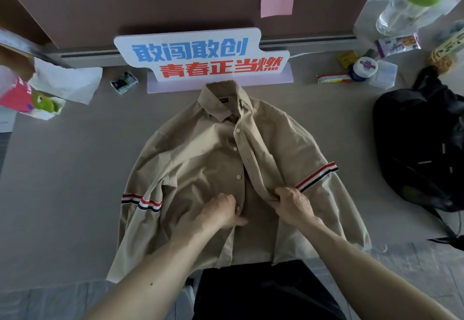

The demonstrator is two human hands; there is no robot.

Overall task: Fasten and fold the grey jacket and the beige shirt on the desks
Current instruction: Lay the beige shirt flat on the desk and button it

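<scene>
The beige shirt (200, 158) lies front up on the desk, collar toward the far side, with red, white and navy stripes on both sleeves. Its front is open; three white buttons show along the left placket. My left hand (221, 210) pinches the button edge low on the shirt. My right hand (292, 200) grips the opposite placket, which runs as a raised strip up toward the collar. The two edges are a small gap apart between my hands. No grey jacket is in view.
A white sign (200, 58) with blue and red characters stands behind the collar. A black bag (421, 148) lies at the right. Snack packets, a jar (364, 68) and a bottle (411, 0) sit at the back right; tissue (67, 81) and a pink pack at left.
</scene>
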